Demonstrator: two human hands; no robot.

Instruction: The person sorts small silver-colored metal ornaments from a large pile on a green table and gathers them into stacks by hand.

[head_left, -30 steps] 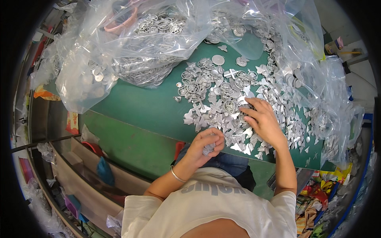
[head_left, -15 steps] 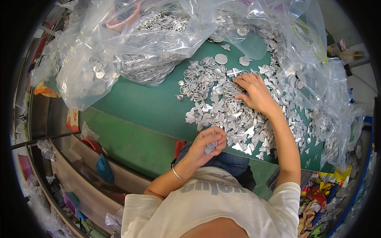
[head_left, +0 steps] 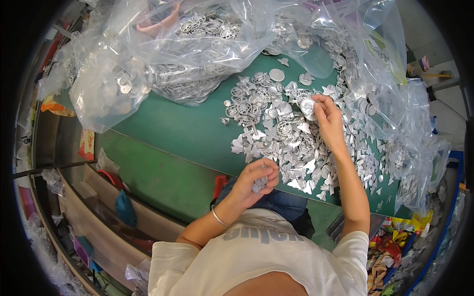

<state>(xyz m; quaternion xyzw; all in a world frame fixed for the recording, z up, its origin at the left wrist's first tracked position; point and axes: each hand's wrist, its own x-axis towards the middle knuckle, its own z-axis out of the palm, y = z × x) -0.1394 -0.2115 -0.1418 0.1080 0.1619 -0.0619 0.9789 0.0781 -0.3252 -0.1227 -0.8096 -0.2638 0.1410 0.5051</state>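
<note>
Silver-grey metal pieces (head_left: 284,130) lie in a wide heap on the green tabletop (head_left: 173,129): discs, openwork rings and small winged or cross-like shapes. Over the heap's far part, my right hand (head_left: 330,118) pinches a round silver metal piece (head_left: 308,108) between thumb and fingers. My left hand (head_left: 256,181), with a bangle on its wrist, is at the table's near edge, its fingers curled round several small metal pieces (head_left: 259,184). How many it holds is hidden by the fingers.
Clear plastic bags (head_left: 182,74) full of metal pieces stand at the back left, with a pink basket (head_left: 159,22) behind. More plastic bags (head_left: 414,133) border the right side. A compartmented wooden rack (head_left: 98,207) is at lower left; colourful wrappers (head_left: 395,241) lie lower right.
My right hand has shifted slightly right, and a round metal piece now shows in its fingers, lifted from the heap. My left hand stays almost in place, still closed.
</note>
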